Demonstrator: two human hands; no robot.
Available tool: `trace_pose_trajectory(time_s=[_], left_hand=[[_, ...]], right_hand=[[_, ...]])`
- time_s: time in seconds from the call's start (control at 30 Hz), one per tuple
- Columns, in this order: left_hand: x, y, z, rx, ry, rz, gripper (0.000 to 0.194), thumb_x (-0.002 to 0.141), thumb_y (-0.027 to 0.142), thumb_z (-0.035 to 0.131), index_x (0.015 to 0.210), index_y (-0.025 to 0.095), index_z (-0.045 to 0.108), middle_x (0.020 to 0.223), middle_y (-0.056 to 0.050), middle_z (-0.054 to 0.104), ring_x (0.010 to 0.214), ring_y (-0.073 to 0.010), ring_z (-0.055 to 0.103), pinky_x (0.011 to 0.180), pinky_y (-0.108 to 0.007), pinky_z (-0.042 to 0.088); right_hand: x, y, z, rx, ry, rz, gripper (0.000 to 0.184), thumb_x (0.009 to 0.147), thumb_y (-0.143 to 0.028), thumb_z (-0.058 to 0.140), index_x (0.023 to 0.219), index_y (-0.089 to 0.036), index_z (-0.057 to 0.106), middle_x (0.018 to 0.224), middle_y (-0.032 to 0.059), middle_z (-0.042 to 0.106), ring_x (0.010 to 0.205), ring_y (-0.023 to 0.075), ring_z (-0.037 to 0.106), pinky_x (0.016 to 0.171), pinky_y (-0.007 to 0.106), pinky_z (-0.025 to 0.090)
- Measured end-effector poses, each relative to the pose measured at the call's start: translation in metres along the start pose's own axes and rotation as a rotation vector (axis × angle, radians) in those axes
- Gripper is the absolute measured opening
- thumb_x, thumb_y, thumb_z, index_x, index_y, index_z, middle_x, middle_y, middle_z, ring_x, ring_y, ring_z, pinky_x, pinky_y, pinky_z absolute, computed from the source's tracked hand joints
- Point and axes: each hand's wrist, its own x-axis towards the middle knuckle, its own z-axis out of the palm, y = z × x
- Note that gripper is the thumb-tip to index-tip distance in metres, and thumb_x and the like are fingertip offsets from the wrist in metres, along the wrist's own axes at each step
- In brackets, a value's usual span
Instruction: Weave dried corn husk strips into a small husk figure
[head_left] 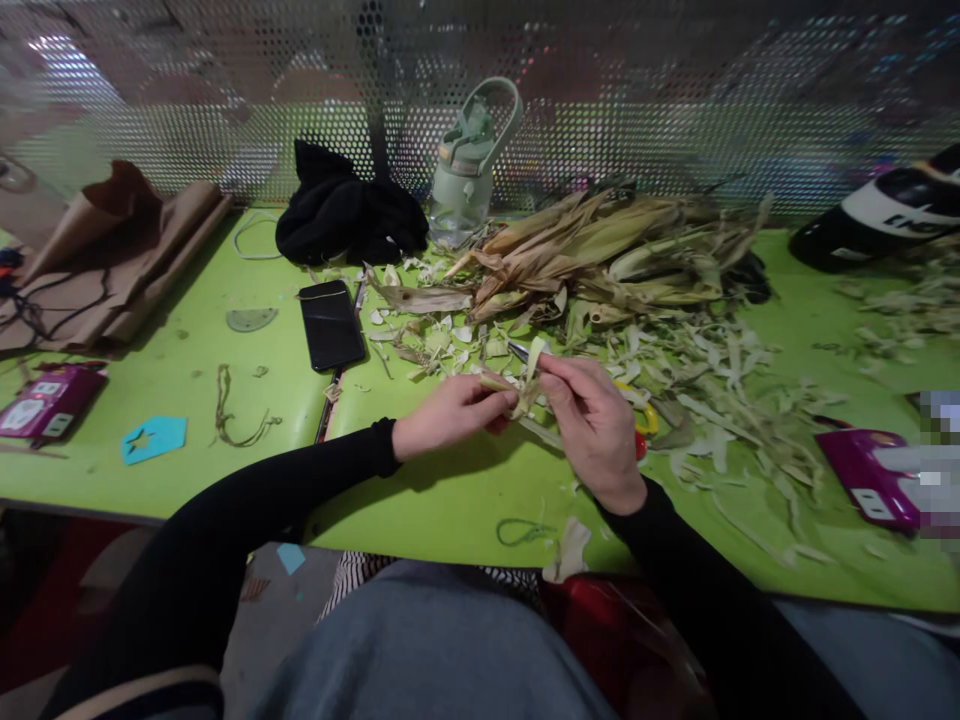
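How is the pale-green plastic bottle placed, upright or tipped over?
Upright: the bottle has its base down on the green tabletop, with its lid and looped handle on top.

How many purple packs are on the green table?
2: one pack far left on the green table, another pack far right. More could be hidden under the husks.

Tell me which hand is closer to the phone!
Left. The left hand is right of the phone and lower in the picture; the right hand is farther right, past the left hand.
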Motion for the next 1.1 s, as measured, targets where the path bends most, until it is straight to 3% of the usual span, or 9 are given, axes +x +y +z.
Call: trace_pose_trajectory(time_s=[0.13,0.27,0.37,0.5,0.6,0.67,0.8,0.93,1.1], left_hand=[[-0.001,-0.002,0.0,0.202,0.02,0.06,0.029,0.098,0.031,0.047,0.076,0.014,0.057,0.07,0.001,0.058,0.065,-0.0102,0.055,0.069,-0.025,0.046],[-0.002,-0.002,0.0,0.413,0.086,0.162,0.026,0.097,0.029,0.048,0.082,0.015,0.063,0.076,-0.001,0.063,0.067,-0.0114,0.053,0.07,-0.025,0.043],[-0.003,-0.001,0.001,0.493,0.123,0.208,0.022,0.096,0.025,0.049,0.09,0.016,0.068,0.088,-0.004,0.069,0.075,-0.0132,0.057,0.076,-0.026,0.044],[-0.003,-0.001,0.002,0.487,0.13,0.205,0.02,0.096,0.023,0.05,0.088,0.017,0.068,0.087,-0.004,0.069,0.075,-0.0132,0.057,0.075,-0.026,0.043],[-0.002,0.002,0.002,0.366,0.083,0.118,0.026,0.096,0.024,0.05,0.074,0.016,0.061,0.07,0.0,0.061,0.064,-0.0107,0.052,0.068,-0.025,0.042],[-0.002,0.005,0.002,0.202,0.047,0.007,0.029,0.097,0.024,0.05,0.069,0.015,0.056,0.063,0.002,0.055,0.06,-0.0094,0.052,0.065,-0.024,0.043],[0.0,0.011,0.001,-0.123,0.03,-0.195,0.024,0.097,0.019,0.05,0.076,0.012,0.058,0.065,0.002,0.058,0.059,-0.0071,0.058,0.067,-0.023,0.049],[0.001,0.009,-0.001,-0.29,0.03,-0.253,0.024,0.098,0.015,0.049,0.079,0.009,0.061,0.066,0.001,0.062,0.057,-0.0059,0.059,0.067,-0.024,0.051],[0.002,0.002,-0.001,-0.431,0.037,-0.285,0.024,0.097,0.017,0.053,0.078,0.008,0.065,0.069,-0.001,0.067,0.06,-0.0063,0.063,0.074,-0.026,0.054]], right_hand=[[-0.003,-0.005,0.0,0.057,-0.014,0.073,0.027,0.094,-0.036,0.062,0.113,-0.024,0.076,0.105,0.0073,0.074,0.084,0.0186,0.07,0.077,0.036,0.059],[-0.004,-0.008,0.001,0.219,-0.093,0.337,0.036,0.093,-0.043,0.063,0.12,-0.021,0.074,0.072,0.0007,0.068,0.05,0.01,0.054,0.049,0.026,0.05],[-0.003,-0.007,0.002,0.373,-0.13,0.468,0.037,0.091,-0.045,0.065,0.118,-0.022,0.074,0.067,-0.0011,0.065,0.047,0.0078,0.047,0.039,0.02,0.041],[-0.002,-0.005,0.005,0.468,-0.082,0.496,0.032,0.086,-0.041,0.071,0.11,-0.021,0.075,0.075,0.0008,0.069,0.052,0.0081,0.051,0.039,0.019,0.042],[-0.003,-0.006,0.003,0.373,-0.085,0.396,0.023,0.087,-0.039,0.07,0.1,-0.02,0.074,0.064,-0.0021,0.063,0.049,0.0092,0.053,0.042,0.021,0.046],[-0.003,-0.009,0.0,0.24,-0.102,0.257,0.017,0.09,-0.034,0.067,0.099,-0.021,0.073,0.07,-0.0008,0.067,0.054,0.0113,0.058,0.049,0.024,0.051],[-0.001,-0.013,-0.004,-0.066,-0.128,-0.1,0.011,0.093,-0.02,0.061,0.095,-0.022,0.071,0.086,0.0036,0.073,0.073,0.0159,0.068,0.067,0.029,0.056],[0.001,-0.009,-0.005,-0.222,-0.168,-0.372,0.016,0.093,-0.015,0.06,0.103,-0.021,0.071,0.091,0.0061,0.074,0.082,0.0183,0.069,0.073,0.031,0.057],[0.0,-0.001,-0.007,-0.263,-0.229,-0.422,0.022,0.094,-0.019,0.062,0.112,-0.024,0.072,0.095,0.0064,0.073,0.085,0.019,0.07,0.073,0.033,0.058]])
